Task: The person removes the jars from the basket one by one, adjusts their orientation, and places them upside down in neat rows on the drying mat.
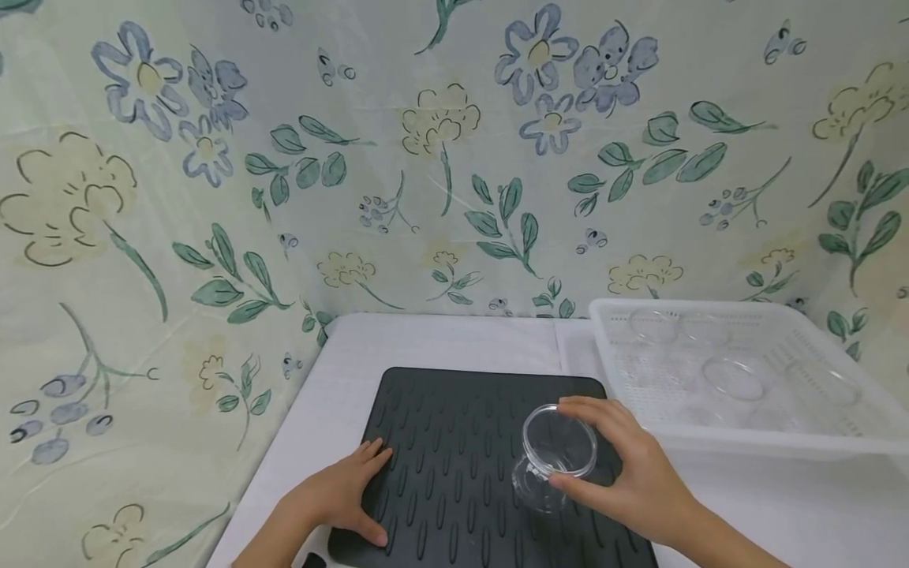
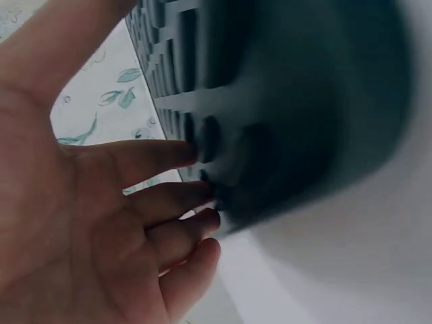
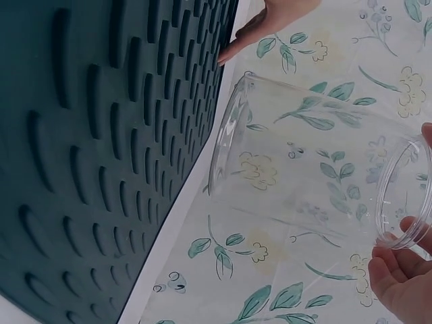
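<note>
My right hand (image 1: pixel 635 469) grips a clear, wide-mouthed jar (image 1: pixel 561 442) by its rim, fingers on the far side and thumb on the near side. The jar is over the right part of a black ridged mat (image 1: pixel 433 442). In the right wrist view, the see-through body of the jar (image 3: pixel 297 155) stretches from the fingers at its neck toward the mat (image 3: pixel 121 135). At the mat's left edge rests my left hand (image 1: pixel 341 489), thumb and fingers spread. The left wrist view shows the fingertips of this hand (image 2: pixel 121 223) right at the mat's edge.
A white plastic basket (image 1: pixel 746 446) with several clear round containers (image 1: pixel 735 379) stands at the right. White cloth (image 1: pixel 454 335) covers the table. Floral fabric (image 1: pixel 398 158) hangs behind and at the left. A small black object (image 1: pixel 313 561) shows at the bottom edge.
</note>
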Tool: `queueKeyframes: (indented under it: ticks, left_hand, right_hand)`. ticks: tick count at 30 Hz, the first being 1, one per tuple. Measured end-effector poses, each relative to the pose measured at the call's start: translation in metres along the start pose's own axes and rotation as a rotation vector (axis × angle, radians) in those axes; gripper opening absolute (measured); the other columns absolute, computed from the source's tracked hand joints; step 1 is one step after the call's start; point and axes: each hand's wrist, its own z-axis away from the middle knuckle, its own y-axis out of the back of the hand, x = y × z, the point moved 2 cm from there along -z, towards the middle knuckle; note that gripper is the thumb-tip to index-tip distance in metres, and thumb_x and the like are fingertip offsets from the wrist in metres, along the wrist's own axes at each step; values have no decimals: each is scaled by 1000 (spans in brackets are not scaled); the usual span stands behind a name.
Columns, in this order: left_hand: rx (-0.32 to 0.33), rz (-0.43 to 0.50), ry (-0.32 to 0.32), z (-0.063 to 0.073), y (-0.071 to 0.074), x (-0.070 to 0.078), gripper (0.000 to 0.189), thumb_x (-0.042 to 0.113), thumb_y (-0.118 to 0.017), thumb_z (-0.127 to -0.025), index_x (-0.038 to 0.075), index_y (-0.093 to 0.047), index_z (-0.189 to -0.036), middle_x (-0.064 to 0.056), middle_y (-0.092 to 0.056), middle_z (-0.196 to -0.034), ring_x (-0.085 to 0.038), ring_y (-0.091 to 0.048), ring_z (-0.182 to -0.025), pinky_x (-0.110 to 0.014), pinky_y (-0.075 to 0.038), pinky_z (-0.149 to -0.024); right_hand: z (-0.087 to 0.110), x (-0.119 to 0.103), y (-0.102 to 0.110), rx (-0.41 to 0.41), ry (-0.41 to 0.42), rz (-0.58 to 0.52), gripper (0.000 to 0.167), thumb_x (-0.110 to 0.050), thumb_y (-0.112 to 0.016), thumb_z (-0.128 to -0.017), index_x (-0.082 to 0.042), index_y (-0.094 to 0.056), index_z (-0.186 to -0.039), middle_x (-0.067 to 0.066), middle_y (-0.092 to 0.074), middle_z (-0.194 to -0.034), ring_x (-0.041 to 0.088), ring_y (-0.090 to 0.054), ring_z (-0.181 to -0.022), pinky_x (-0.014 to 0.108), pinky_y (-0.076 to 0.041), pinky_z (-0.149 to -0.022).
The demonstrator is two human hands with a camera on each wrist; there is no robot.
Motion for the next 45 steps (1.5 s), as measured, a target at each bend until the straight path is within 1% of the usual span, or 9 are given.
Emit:
queueKeyframes:
  ticks: [4, 10, 15, 19, 23, 28, 33, 40, 45]
  left_hand:
    - [19, -26, -36, -3, 7, 11, 116, 58, -85, -63, 3, -35, -151, -18, -25, -157, -38, -22, -144, -60, -31, -106]
    - [139, 6, -222, -13, 16, 43, 104, 60, -75, -75, 14, -28, -155, -5, -25, -159, -26, -25, -145, -54, -31, -109]
    - [199, 97, -375, -15, 23, 78, 96, 59, -72, -80, 27, -23, -156, 5, -25, -159, -18, -29, -143, -51, -33, -109]
    - [182, 180, -507, -18, 25, 102, 95, 54, -73, -81, 31, -20, -156, 10, -23, -158, -15, -28, -143, -48, -33, -110]
    - [127, 231, -592, -23, 23, 122, 97, 46, -76, -83, 31, -15, -157, 9, -21, -159, -15, -28, -143, -46, -34, -109]
    - [54, 296, -646, -31, 17, 137, 98, 36, -79, -83, 28, -15, -157, 8, -22, -159, -16, -28, -142, -43, -35, -108]
    - [16, 359, -698, -37, 14, 146, 94, 29, -77, -85, 26, -17, -157, 8, -25, -158, -14, -29, -142, -40, -35, -109]
    - [62, 394, -726, -37, 14, 153, 85, 26, -77, -86, 21, -27, -155, 6, -35, -154, -12, -36, -138, -36, -38, -107]
    - [94, 412, -739, -37, 14, 154, 82, 24, -78, -85, 18, -33, -153, 6, -40, -151, -12, -40, -135, -34, -39, -105]
  right_hand:
    - [2, 0, -3, -5, -9, -4, 73, -23, -92, -66, -20, -58, -131, -6, -55, -130, 9, -48, -119, 20, -43, -92]
    - [4, -1, -6, -11, 6, -28, 73, -22, -92, -67, -17, -58, -132, -5, -56, -130, 10, -49, -118, 23, -46, -90]
    - [7, -1, -10, -25, 21, -26, 73, -24, -91, -67, -18, -58, -132, -5, -55, -130, 10, -48, -118, 25, -47, -89]
    - [7, -2, -12, -62, 14, -35, 72, -24, -90, -69, -18, -56, -133, -7, -53, -133, 10, -47, -121, 28, -48, -91]
    - [7, -3, -15, -89, 20, -41, 71, -24, -89, -71, -18, -55, -133, -7, -52, -134, 11, -47, -122, 30, -49, -91]
    - [9, -4, -18, -112, 23, -47, 71, -26, -88, -72, -19, -54, -134, -6, -51, -135, 11, -46, -122, 32, -50, -90]
    - [11, -7, -20, -134, 11, -80, 71, -27, -88, -74, -20, -53, -136, -3, -51, -136, 12, -46, -122, 35, -51, -89]
    - [12, -8, -20, -137, 39, -103, 70, -25, -87, -75, -17, -53, -136, -2, -51, -136, 12, -47, -121, 36, -52, -88]
    - [12, -11, -20, -145, 18, -92, 71, -27, -87, -75, -17, -53, -136, -4, -51, -137, 12, -46, -122, 38, -52, -88]
